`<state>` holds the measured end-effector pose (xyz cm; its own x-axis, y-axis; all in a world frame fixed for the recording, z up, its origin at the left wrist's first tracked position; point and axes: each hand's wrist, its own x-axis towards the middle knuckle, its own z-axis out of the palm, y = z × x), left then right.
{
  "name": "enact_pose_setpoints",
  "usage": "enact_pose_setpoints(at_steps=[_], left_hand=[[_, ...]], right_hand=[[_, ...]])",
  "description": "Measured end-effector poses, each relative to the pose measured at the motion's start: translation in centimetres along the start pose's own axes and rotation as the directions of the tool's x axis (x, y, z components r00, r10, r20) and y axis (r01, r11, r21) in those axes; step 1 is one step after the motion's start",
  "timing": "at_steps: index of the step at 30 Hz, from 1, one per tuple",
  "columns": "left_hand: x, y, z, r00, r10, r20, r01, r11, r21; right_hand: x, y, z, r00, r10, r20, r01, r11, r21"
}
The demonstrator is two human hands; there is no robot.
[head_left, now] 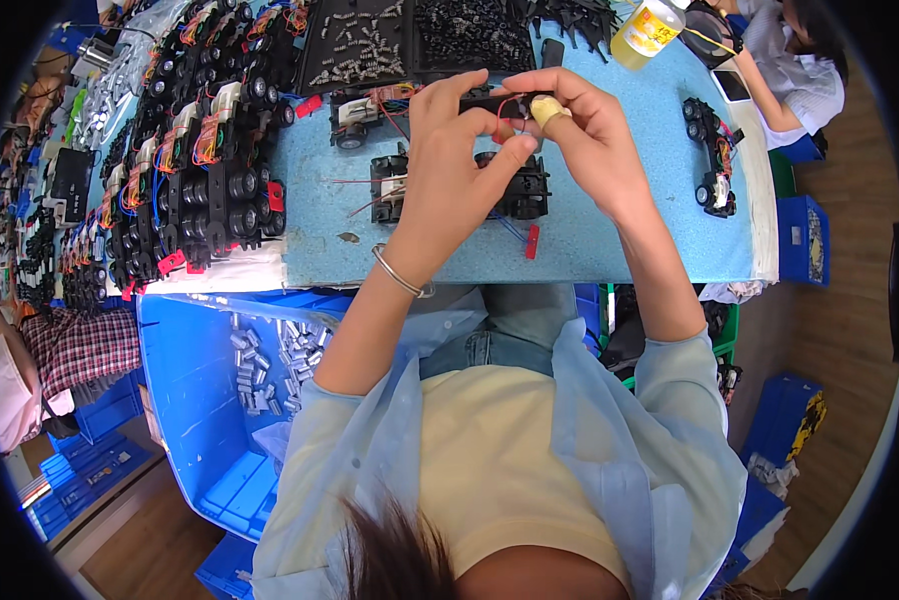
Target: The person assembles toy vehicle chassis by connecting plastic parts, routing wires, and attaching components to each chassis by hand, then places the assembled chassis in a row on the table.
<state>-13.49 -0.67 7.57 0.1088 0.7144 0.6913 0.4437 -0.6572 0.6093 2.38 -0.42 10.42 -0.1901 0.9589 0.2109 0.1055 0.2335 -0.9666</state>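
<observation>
Raised over the blue table, my left hand (455, 160) and my right hand (600, 140) are closed on a slim black part (488, 103) with a thin red wire. Its exact kind is partly hidden by my fingers. A yellowish wrap covers my right thumb tip. Directly beneath lies a toy vehicle chassis (530, 192) with black wheels and loose wires; my left hand and wrist hide its middle. A red connector (533, 241) rests on the tabletop at the end of its blue wire. Behind my left hand sits another wired chassis (353, 112).
Rows of stacked chassis (205, 180) fill the table's left. Black trays (358, 45) of small metal parts stand at the back, near a bottle (648, 35) of yellow liquid. One chassis (712, 155) lies at right, near another person (795, 80). Below left, a blue bin (185, 400) holds silver cylinders.
</observation>
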Motion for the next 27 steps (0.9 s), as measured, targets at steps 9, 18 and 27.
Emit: enact_pose_setpoints(at_steps=[9, 18, 27], left_hand=[[-0.3, 0.2, 0.3, 0.987, -0.158, 0.013, 0.158, 0.978, -0.139], [-0.2, -0.3, 0.1, 0.986, -0.161, 0.042, 0.166, 0.929, -0.332], [-0.4, -0.4, 0.0, 0.993, -0.083, 0.082, 0.097, 0.978, -0.185]], right_hand=[[-1.3, -0.7, 1.1, 1.0, -0.021, -0.004, 0.02, 0.99, -0.137], [-1.6, -0.8, 0.2, 0.999, 0.008, 0.039, -0.006, 0.999, -0.036], [-2.3, -1.0, 0.2, 0.983, -0.182, -0.027, 0.157, 0.906, -0.393]])
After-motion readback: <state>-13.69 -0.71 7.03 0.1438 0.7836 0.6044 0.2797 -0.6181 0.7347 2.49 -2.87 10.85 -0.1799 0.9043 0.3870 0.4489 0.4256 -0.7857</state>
